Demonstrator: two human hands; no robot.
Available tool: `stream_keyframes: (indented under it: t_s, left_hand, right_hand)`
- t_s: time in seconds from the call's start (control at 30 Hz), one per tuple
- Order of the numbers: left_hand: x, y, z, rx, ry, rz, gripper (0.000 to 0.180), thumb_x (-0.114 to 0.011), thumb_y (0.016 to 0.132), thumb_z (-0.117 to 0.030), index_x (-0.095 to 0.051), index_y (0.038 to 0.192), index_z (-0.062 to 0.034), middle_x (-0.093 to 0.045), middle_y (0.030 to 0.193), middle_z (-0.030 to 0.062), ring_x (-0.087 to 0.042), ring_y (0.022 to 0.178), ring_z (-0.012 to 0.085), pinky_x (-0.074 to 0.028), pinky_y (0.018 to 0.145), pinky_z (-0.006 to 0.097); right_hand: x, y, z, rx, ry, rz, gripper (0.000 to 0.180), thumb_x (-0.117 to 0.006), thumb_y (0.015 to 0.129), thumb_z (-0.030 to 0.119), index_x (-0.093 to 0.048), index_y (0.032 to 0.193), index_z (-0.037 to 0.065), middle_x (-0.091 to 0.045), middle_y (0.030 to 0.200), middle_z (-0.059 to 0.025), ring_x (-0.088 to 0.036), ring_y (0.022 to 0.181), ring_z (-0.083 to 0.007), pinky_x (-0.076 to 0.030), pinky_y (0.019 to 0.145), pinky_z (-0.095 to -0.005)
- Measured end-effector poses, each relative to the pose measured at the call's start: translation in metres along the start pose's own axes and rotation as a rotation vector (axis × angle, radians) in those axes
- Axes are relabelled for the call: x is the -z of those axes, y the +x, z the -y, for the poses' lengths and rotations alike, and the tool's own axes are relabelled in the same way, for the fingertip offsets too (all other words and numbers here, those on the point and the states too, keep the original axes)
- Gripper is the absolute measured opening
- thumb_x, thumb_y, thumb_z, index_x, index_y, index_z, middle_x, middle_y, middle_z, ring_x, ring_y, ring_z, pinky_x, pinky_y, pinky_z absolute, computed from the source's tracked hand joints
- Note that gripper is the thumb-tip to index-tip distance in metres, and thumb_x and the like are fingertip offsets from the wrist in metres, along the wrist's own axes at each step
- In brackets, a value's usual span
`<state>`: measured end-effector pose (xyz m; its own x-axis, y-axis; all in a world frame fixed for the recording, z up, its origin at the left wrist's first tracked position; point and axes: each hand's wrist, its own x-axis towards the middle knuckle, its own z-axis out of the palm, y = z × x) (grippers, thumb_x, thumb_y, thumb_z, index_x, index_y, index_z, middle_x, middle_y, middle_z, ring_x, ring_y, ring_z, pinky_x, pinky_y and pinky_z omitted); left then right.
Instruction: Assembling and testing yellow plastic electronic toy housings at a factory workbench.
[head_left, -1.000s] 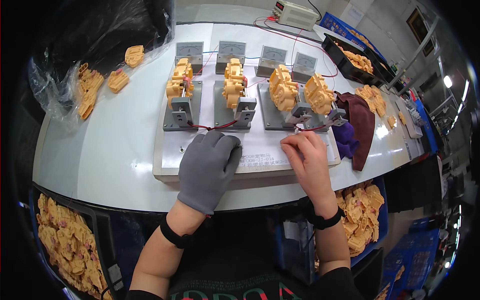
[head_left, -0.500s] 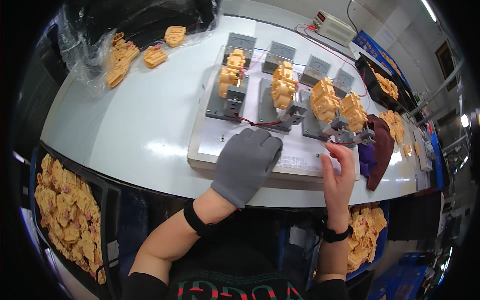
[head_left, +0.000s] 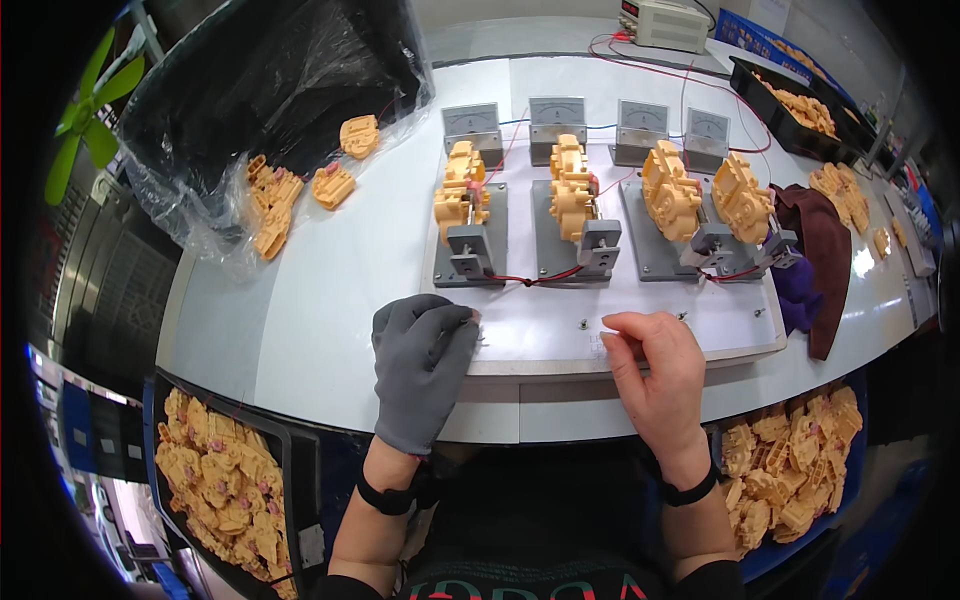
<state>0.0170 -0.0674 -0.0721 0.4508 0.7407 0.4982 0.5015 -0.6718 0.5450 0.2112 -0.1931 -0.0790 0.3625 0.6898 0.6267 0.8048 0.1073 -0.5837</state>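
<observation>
Grey-gloved left hand (head_left: 420, 365) lay flat and open, empty, on the white flat test board (head_left: 540, 335); bare right hand (head_left: 655, 375) lay loosely curled, apparently empty. Yellow moulded plastic parts (head_left: 570, 190) sat clamped beyond both hands, long axes pointing away.

— What sort of place is this?
— A factory test bench. 4 analog meters (head_left: 588, 124) stand behind 4 grey fixtures (head_left: 470, 240) clamping yellow plastic parts (head_left: 565, 185), wired to a power supply (head_left: 664, 22).
— Anything else?
— Bins (head_left: 215, 480) full of the same parts, and more spilling from a plastic bag (head_left: 270, 110).
</observation>
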Motion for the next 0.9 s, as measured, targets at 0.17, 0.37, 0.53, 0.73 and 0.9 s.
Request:
stream_keyframes:
  t_s: [0.17,0.37,0.53,0.73,0.9]
  left_hand:
    - [-0.003,0.0,0.0,0.032,-0.055,-0.023,0.011,-0.07,0.077,-0.005,-0.069,0.088,-0.005,-0.063,0.094,0.007,-0.051,0.098,0.0248,-0.041,0.087,0.035]
    - [-0.006,-0.002,0.003,0.036,-0.111,-0.027,0.01,-0.071,0.077,-0.004,-0.068,0.086,-0.0041,-0.062,0.094,0.0064,-0.051,0.098,0.0239,-0.042,0.085,0.035]
    - [-0.006,-0.003,0.0,0.011,-0.101,-0.029,0.01,-0.071,0.077,-0.003,-0.068,0.086,-0.0042,-0.062,0.093,0.0066,-0.051,0.099,0.0247,-0.042,0.086,0.036]
    - [-0.017,-0.01,0.018,-0.024,-0.147,-0.042,0.015,-0.068,0.079,0.002,-0.061,0.09,-0.0027,-0.058,0.1,0.0099,-0.053,0.104,0.0275,-0.043,0.089,0.036]
    - [-0.01,-0.018,0.037,0.079,-0.247,0.003,0.014,-0.06,0.089,0.001,-0.06,0.102,0.0012,-0.052,0.116,0.0113,-0.052,0.11,0.0221,-0.04,0.095,0.031]
  right_hand:
    - [-0.006,0.003,0.0,0.038,-0.057,-0.018,0.015,-0.072,0.078,0.007,-0.064,0.091,0.008,-0.057,0.072,-0.0048,-0.054,0.064,-0.0233,-0.042,0.059,-0.0344]
    - [-0.005,0.003,0.001,0.05,-0.111,0.009,0.016,-0.071,0.078,0.007,-0.064,0.092,0.009,-0.058,0.073,-0.0043,-0.054,0.064,-0.0232,-0.042,0.059,-0.034]
    - [-0.002,0.002,0.001,0.041,-0.099,-0.001,0.016,-0.071,0.078,0.007,-0.064,0.092,0.009,-0.058,0.073,-0.005,-0.055,0.065,-0.0242,-0.042,0.06,-0.0348]
    - [-0.006,-0.001,-0.006,0.086,-0.127,-0.04,0.015,-0.07,0.077,0.005,-0.063,0.091,0.008,-0.057,0.073,-0.0082,-0.056,0.065,-0.0271,-0.044,0.058,-0.0383]
    - [-0.003,0.004,0.003,0.111,-0.101,-0.086,0.017,-0.071,0.078,0.009,-0.061,0.092,0.009,-0.057,0.077,-0.0046,-0.057,0.069,-0.0238,-0.045,0.063,-0.0352]
